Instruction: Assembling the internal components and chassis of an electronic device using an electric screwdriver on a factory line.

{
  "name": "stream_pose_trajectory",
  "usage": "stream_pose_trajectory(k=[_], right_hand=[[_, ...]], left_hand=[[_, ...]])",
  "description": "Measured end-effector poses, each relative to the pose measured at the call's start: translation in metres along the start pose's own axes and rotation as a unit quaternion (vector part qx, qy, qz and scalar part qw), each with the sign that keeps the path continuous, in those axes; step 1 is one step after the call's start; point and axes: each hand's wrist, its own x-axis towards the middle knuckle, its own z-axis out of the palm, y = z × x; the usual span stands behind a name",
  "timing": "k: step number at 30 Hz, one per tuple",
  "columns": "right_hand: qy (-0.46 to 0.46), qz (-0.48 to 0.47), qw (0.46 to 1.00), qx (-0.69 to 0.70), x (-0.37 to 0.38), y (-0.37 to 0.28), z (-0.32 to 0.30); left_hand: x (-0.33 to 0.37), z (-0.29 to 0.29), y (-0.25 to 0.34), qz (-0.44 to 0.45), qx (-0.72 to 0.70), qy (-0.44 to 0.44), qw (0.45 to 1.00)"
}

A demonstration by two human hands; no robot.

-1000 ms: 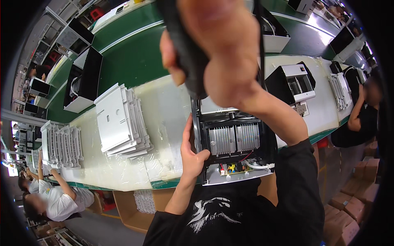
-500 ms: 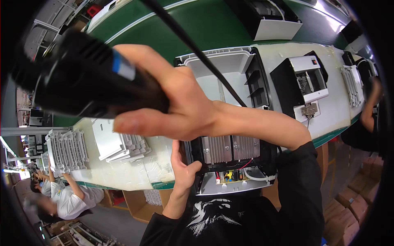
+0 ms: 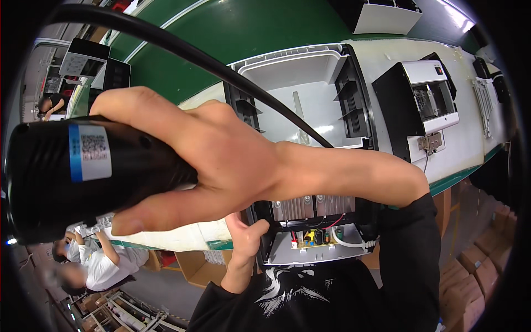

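My right hand (image 3: 238,155) is wrapped round a black electric screwdriver (image 3: 50,166) with a blue-and-white label, raised close to the camera; its working tip is out of sight. A thick black cable (image 3: 182,52) crosses above the hand. Below stands a large appliance housing (image 3: 287,83), pale inside with black sides. Finned metal blocks (image 3: 301,209) and an open compartment with a small circuit board (image 3: 318,238) and wires fill its near part. At the near left side of the housing, my left hand (image 3: 247,238) grips the edge, thumb bent over it, other fingers partly hidden.
To the right on the bench are a black-and-white unit (image 3: 423,99) and some pale slatted parts (image 3: 482,105). Another white-fronted unit (image 3: 384,19) is on the green surface at the far side. Cardboard boxes (image 3: 464,276) stack at lower right. Co-workers (image 3: 108,260) sit at lower left.
My right hand and the screwdriver have moved left and slightly lower, and the screwdriver has turned so its label faces me. The cable has swung left. My left hand stays at the housing.
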Motion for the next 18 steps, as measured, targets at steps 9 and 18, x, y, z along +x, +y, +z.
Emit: stream_pose_trajectory(k=[9, 18], right_hand=[[-0.002, -0.017, 1.000, 0.004, 0.0017, -0.0036, 0.0024], [-0.027, 0.019, 0.999, -0.017, -0.0062, 0.0013, -0.0004]], left_hand=[[-0.0009, 0.0049, 0.0039, -0.028, 0.011, 0.029, 0.999], [0.0013, 0.0065, 0.0029, -0.013, 0.006, 0.029, 0.999]])
